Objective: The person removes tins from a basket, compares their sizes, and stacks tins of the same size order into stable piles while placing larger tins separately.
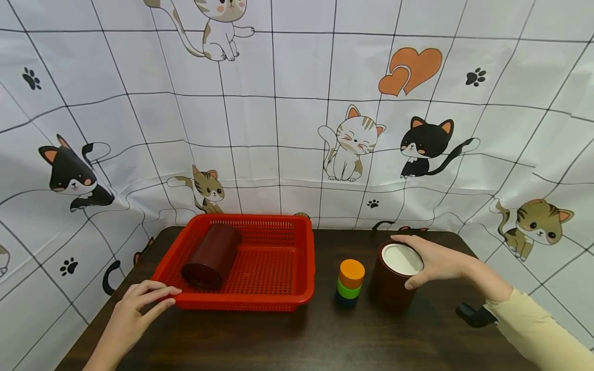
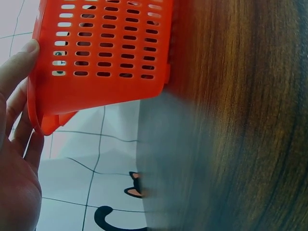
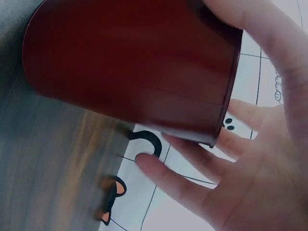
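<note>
My left hand (image 1: 127, 317) pinches the front left corner of a red plastic basket (image 1: 303, 263), thumb (image 2: 24, 57) on one side of the rim and fingers on the other. Inside the basket a dark red cylindrical container (image 1: 215, 255) lies on its side, along the left wall. On the right of the table, my right hand (image 1: 436, 260) holds a second dark red container (image 3: 130, 62) near its top edge. This one is upright, its round top white inside. The thumb is at the front of its rim and the fingers reach round the far side.
Between the basket and the upright container stands a small stack of orange, green and dark round pieces (image 1: 350, 281). Everything is on a dark wooden table (image 1: 315, 345). A white cat-print sheet (image 1: 297, 118) hangs behind and at both sides.
</note>
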A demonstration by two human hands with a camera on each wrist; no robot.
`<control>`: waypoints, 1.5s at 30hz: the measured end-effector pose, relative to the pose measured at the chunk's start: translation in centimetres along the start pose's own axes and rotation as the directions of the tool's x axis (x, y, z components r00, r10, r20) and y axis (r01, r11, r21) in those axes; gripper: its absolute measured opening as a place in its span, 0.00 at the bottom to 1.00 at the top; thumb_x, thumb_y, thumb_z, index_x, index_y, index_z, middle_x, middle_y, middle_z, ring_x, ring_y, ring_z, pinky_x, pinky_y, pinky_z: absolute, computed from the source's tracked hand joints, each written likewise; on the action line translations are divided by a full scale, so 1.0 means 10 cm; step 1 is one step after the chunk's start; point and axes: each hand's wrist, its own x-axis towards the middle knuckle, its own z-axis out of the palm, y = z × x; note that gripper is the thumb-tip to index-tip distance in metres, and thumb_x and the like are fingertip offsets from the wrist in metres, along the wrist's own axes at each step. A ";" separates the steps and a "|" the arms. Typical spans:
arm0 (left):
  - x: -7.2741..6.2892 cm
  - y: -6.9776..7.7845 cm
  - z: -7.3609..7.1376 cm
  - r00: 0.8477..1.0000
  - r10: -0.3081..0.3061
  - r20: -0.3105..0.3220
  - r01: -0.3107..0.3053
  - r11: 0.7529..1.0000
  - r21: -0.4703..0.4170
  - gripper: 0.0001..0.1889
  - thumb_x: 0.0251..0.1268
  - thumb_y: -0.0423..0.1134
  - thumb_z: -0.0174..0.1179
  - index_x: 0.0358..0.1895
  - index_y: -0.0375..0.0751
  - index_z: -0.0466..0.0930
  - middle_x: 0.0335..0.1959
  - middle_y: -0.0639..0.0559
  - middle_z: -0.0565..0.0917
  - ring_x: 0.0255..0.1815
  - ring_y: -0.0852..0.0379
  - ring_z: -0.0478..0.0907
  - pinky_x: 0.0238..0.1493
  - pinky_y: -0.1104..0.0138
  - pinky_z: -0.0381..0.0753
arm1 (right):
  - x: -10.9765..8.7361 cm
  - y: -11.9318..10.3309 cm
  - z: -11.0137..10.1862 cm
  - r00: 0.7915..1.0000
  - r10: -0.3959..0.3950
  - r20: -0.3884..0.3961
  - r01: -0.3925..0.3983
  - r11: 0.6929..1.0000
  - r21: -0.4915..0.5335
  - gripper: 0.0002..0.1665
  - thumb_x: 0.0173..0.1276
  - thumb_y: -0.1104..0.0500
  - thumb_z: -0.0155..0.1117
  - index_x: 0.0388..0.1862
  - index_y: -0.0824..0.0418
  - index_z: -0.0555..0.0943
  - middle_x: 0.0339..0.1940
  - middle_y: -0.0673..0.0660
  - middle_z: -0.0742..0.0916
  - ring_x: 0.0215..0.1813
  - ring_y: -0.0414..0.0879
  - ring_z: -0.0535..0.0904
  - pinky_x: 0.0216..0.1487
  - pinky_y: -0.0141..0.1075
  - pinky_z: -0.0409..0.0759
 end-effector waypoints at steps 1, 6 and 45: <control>0.00 0.00 0.00 1.000 0.000 0.000 0.000 1.000 -0.002 0.21 0.46 0.29 0.75 0.42 0.60 0.89 0.39 0.66 0.80 0.47 0.77 0.63 0.44 0.75 0.62 | 0.00 -0.01 -0.01 1.000 0.003 0.003 -0.003 1.000 -0.001 0.65 0.45 0.42 0.81 0.78 0.58 0.57 0.71 0.66 0.69 0.60 0.56 0.72 0.48 0.39 0.77; -0.01 0.00 0.00 1.000 -0.002 0.000 0.002 1.000 -0.002 0.21 0.46 0.29 0.75 0.42 0.60 0.89 0.39 0.66 0.80 0.47 0.77 0.64 0.44 0.75 0.62 | 0.03 -0.05 -0.08 1.000 -0.013 -0.016 0.012 0.999 -0.049 0.70 0.45 0.35 0.79 0.80 0.55 0.53 0.76 0.65 0.65 0.69 0.61 0.68 0.56 0.52 0.75; -0.01 -0.01 -0.02 0.999 -0.044 0.009 0.044 0.999 0.003 0.20 0.48 0.32 0.74 0.42 0.63 0.88 0.39 0.66 0.80 0.48 0.78 0.63 0.45 0.75 0.62 | 1.47 -1.17 -0.59 0.979 -0.192 0.069 0.201 0.964 -0.173 0.61 0.56 0.42 0.75 0.81 0.46 0.50 0.81 0.61 0.57 0.81 0.63 0.52 0.73 0.66 0.56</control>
